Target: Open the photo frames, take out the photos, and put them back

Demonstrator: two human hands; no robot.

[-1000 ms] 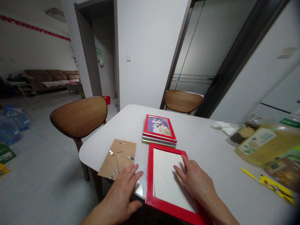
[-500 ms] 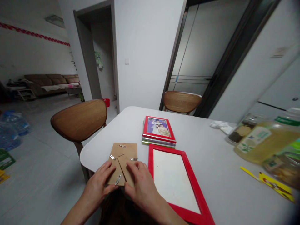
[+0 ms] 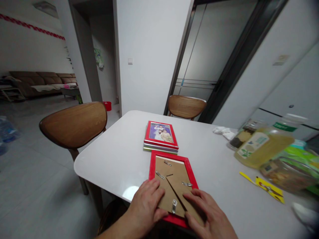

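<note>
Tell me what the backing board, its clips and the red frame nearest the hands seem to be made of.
Backing board: probably fibreboard or stiff card, matt; it is plain brown with no visible grain.
Clips: likely bare metal, shiny; they look silvery with bright highlights.
Red frame: painted wood or coloured plastic, I can't tell which; its even, opaque red shows no grain.

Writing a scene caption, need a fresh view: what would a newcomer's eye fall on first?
Likely the bright red rectangular frame at the white table's near edge, a brown flat board over its opening, with the grip of left hand and right hand on it. Just beyond sits a stack of picture frames, topped by a purple-backed photo. Off right, a big clear bottle of yellow liquid.
</note>
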